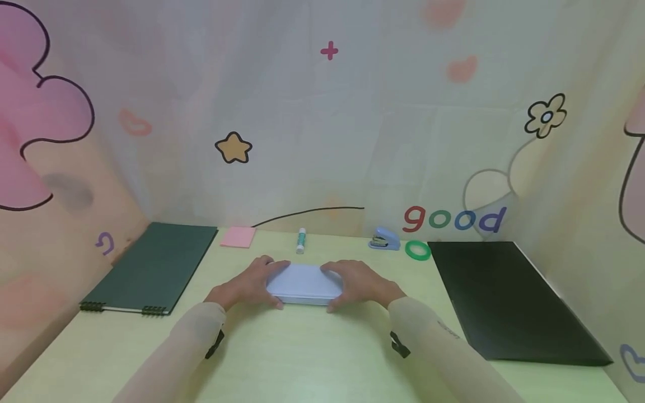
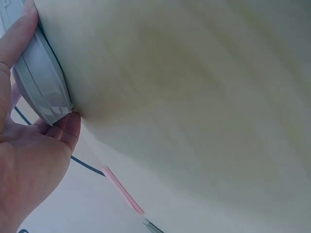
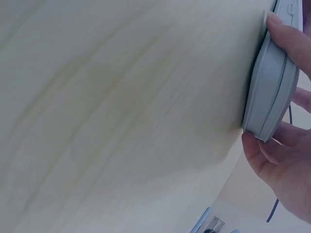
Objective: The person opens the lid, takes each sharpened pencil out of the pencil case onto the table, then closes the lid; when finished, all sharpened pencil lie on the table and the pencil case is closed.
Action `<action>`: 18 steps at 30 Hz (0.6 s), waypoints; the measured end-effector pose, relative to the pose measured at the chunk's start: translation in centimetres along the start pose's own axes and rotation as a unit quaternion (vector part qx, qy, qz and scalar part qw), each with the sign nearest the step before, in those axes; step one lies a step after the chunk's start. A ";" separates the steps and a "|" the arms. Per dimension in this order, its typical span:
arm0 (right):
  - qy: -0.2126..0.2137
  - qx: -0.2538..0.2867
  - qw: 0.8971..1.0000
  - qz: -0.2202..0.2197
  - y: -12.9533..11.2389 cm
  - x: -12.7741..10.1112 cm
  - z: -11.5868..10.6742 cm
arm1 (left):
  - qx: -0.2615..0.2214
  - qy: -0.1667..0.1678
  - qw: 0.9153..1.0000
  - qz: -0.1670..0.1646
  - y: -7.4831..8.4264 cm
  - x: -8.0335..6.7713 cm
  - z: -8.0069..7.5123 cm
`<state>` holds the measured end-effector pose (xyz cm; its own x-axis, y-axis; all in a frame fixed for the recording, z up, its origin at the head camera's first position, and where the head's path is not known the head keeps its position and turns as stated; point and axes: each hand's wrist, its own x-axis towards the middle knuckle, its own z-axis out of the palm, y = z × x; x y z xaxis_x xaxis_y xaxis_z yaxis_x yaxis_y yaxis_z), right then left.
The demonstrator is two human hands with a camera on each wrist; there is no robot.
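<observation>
Box: a flat pale blue-grey box (image 1: 304, 283) lay on the light yellow-green table (image 1: 302, 358), about midway across it and nearer the far edge than the near one.
Left hand: the left hand (image 1: 250, 284) gripped the box's left end, fingers curled over the top and the thumb against the near edge; in the left wrist view the thumb tip (image 2: 68, 127) pressed at the box's lower corner (image 2: 46, 92).
Right hand: the right hand (image 1: 359, 284) gripped the box's right end in the same way; the right wrist view showed a fingertip (image 3: 286, 36) on the top face and the thumb (image 3: 257, 155) under the corner of the box (image 3: 269, 92).
Hands together: they sat at opposite ends of the box, apart from each other, both clamped on it.
Left side: a dark green ring binder (image 1: 153, 268) lay flat, well apart from the box.
Right side: a black folder (image 1: 504, 296) lay flat, reaching to the table's right edge.
Far edge: a pink pad of sticky notes (image 1: 237, 237), a glue stick (image 1: 301, 240), a blue stapler (image 1: 384, 239) and a green roll of tape (image 1: 417, 250) lay in a loose row behind the box, none touching it.
Backdrop: a pale curtain (image 1: 322, 112) with a star, flowers and the word "good" hung behind the table.
</observation>
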<state>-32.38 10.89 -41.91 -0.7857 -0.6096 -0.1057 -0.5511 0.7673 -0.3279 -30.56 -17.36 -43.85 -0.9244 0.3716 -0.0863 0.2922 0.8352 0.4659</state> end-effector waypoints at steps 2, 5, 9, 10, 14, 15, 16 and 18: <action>-0.003 0.009 1.000 0.009 0.0 0.1 -0.1 | 0.003 -0.001 1.000 -0.001 -0.1 0.0 0.1; -0.009 0.011 1.000 0.024 0.1 0.2 -0.5 | 0.008 -0.003 1.000 0.005 -0.1 0.0 0.0; -0.016 0.011 0.999 0.025 0.0 0.3 -0.9 | 0.016 -0.004 1.000 -0.001 0.0 0.1 -0.2; -0.016 0.012 1.000 0.021 0.0 0.3 -1.0 | 0.016 -0.003 1.000 -0.003 0.0 0.1 -0.2; -0.010 0.017 1.000 0.016 0.1 0.0 -0.9 | 0.015 0.000 1.000 -0.001 0.1 0.2 -0.1; -0.010 0.019 1.000 0.016 0.1 -0.1 -0.8 | 0.013 0.000 1.000 -0.002 0.2 0.1 0.0; -0.009 0.020 1.000 0.014 0.2 -0.2 -0.7 | 0.012 0.000 1.000 -0.001 0.2 0.1 0.1; -0.007 0.023 1.000 0.010 0.4 -0.5 -0.3 | 0.006 -0.001 1.000 -0.004 0.3 0.0 0.3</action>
<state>-32.31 11.52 -41.69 -0.7921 -0.5973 -0.1260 -0.5218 0.7696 -0.3681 -30.37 -17.02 -44.02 -0.9262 0.3656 -0.0918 0.2875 0.8427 0.4551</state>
